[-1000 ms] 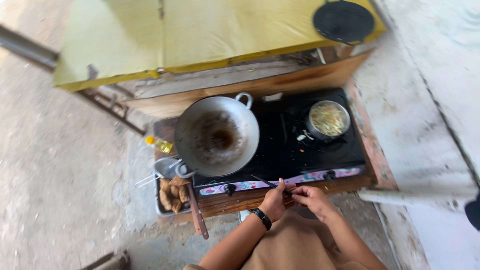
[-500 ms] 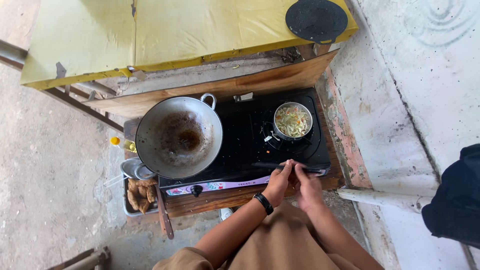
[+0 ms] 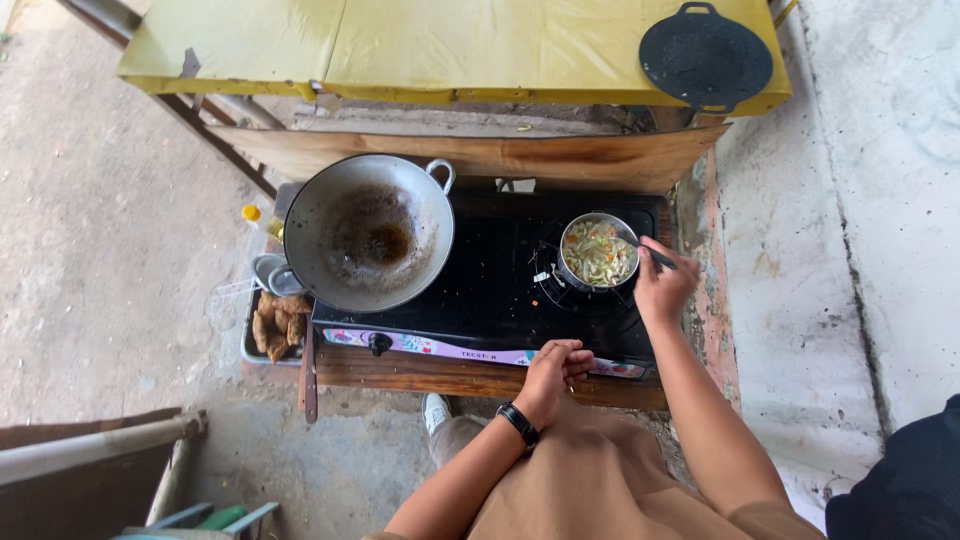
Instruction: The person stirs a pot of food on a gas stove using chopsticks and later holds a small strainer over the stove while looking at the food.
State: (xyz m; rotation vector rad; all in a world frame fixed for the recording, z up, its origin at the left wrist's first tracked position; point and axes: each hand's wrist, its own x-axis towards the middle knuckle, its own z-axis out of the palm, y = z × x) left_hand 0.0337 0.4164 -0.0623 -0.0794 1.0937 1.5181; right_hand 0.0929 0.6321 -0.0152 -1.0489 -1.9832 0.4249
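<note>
Far left of both hands, a metal tray (image 3: 272,335) of browned fried pieces sits at the stove's left edge, with a yellow-capped bottle (image 3: 262,222) just behind it. Next comes a wide, round metal wok (image 3: 368,245), its dull grey bowl stained dark with oil at the centre, loop handle at its rim, resting on the left burner of a glossy black two-burner stove (image 3: 490,300). The stove's front strip is pale and patterned, with a black knob (image 3: 379,343) under the wok. The left hand (image 3: 555,368), a black band at the wrist, rests on that front edge near the right side, fingers curled loosely together against the strip; what they press I cannot tell. Up and to the right of those fingers, a small round steel pot (image 3: 598,253) of shredded pale vegetables sits on the right burner. The right hand (image 3: 662,285) is just beside the pot's right rim, fingers closed around a thin dark handle (image 3: 652,255) that reaches into the pot. Bare black stove surface lies open between wok and pot. Beyond the right hand runs a rough grey concrete wall (image 3: 860,250); behind, a flat black griddle (image 3: 705,58) lies on a yellow-covered table (image 3: 450,45).
</note>
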